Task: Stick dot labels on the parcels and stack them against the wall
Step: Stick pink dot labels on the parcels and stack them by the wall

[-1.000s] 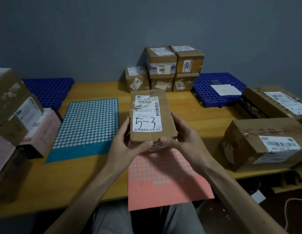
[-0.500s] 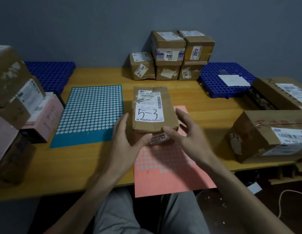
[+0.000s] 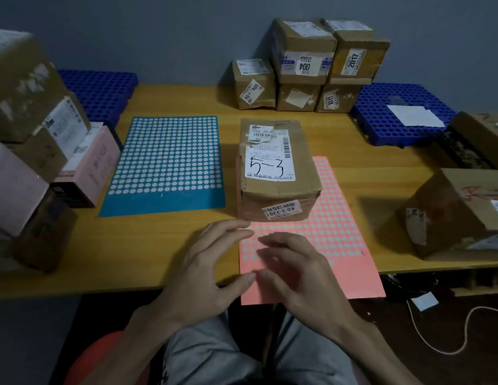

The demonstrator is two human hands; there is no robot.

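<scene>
Parcel (image 3: 278,173) on sheet (image 3: 339,234), before stack (image 3: 306,68)

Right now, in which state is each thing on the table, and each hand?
Parcel marked 5-3: closed, not held, on the pink dot sheet.
Pink dot sheet: flat, partly under the parcel.
Blue dot sheet: flat, nothing on it.
Parcels at the wall: stacked in two layers.
Left hand: open, holds nothing.
Right hand: open, over the pink dot sheet.

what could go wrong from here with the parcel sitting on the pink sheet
The brown cardboard parcel marked 5-3 sits on the pink dot-label sheet, so peeling a dot may drag both. The sheet's near end overhangs the yellow wooden table; pressing there with the left hand or right hand might bend it or slide it off.
</scene>
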